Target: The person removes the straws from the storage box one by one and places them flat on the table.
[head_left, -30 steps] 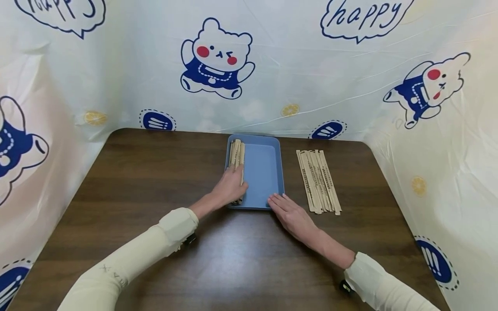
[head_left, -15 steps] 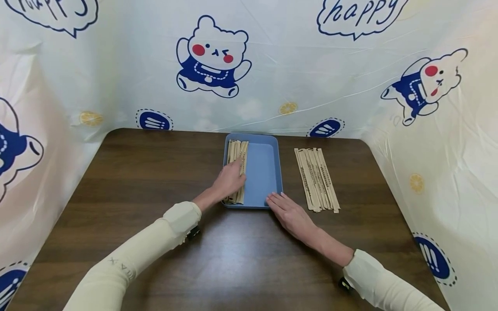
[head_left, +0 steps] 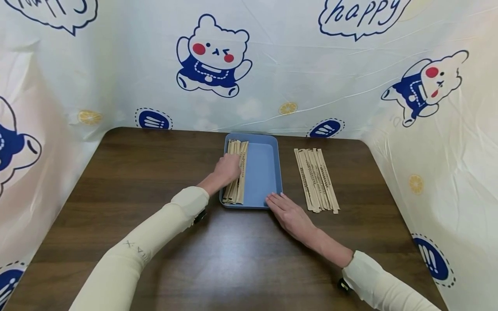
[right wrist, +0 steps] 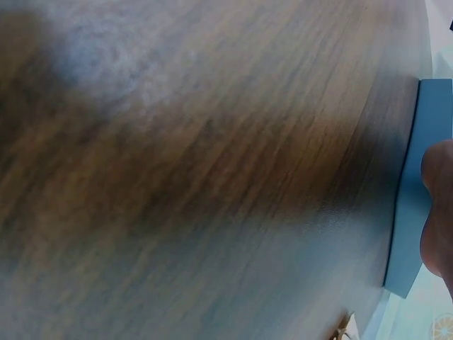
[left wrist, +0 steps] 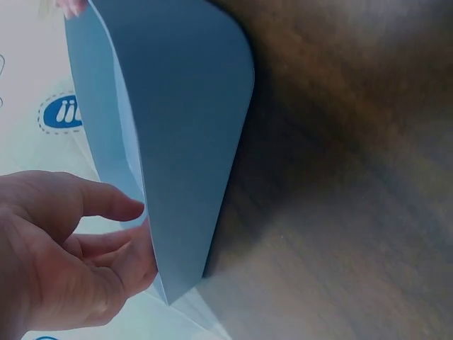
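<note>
A blue tray (head_left: pixel 264 172) lies on the table. Thin sticks in tan paper sleeves (head_left: pixel 235 190) lie side by side along its left half. My left hand (head_left: pixel 227 167) is over the middle of these sticks. In the left wrist view the left hand (left wrist: pixel 78 248) has its fingers bent at the tray wall (left wrist: pixel 184 106), thumb apart from them, with no stick visible between; some fingertips are hidden. My right hand (head_left: pixel 289 216) rests with straight fingers on the tray's near right corner. The right wrist view shows part of that hand (right wrist: pixel 439 205) against the tray side (right wrist: pixel 417 177).
Right of the tray, a second row of paper-sleeved sticks (head_left: pixel 317 180) with dark print lies on the brown wooden table (head_left: pixel 233 259). A white printed curtain (head_left: pixel 272 77) stands behind the table and along both sides.
The sticks in the tray have spread from a narrow bundle into a wider row. My left hand has moved slightly up along them, away from the near edge. My right hand has stayed at the corner.
</note>
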The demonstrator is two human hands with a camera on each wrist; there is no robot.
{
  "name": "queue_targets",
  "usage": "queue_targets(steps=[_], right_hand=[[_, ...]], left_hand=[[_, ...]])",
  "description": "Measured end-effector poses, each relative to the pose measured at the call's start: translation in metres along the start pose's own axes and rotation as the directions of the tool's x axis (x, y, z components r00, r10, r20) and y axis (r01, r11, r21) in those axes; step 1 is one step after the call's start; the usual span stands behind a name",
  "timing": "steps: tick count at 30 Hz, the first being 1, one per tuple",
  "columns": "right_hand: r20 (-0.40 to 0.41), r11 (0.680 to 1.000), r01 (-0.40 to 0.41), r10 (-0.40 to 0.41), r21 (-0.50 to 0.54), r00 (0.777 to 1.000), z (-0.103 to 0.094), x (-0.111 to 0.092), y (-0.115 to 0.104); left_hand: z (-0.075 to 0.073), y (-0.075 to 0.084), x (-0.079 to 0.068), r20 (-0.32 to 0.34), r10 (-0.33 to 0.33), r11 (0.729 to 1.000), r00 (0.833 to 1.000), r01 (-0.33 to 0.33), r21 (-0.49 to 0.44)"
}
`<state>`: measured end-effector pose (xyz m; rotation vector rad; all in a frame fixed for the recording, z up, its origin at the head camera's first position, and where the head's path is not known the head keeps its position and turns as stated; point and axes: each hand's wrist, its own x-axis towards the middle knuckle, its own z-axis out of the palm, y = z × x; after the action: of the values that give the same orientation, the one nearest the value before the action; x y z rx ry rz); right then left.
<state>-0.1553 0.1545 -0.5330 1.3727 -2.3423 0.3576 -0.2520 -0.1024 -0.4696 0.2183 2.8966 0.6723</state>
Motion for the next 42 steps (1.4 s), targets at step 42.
queue_targets(steps=[42], right_hand=[[-0.01, 1.0, -0.009, 0.009, 0.007, 1.0, 0.001, -0.001, 0.001]], left_hand=[[-0.012, -0.002, 0.028, 0.12, -0.064, 0.994, 0.991, 0.075, -0.085]])
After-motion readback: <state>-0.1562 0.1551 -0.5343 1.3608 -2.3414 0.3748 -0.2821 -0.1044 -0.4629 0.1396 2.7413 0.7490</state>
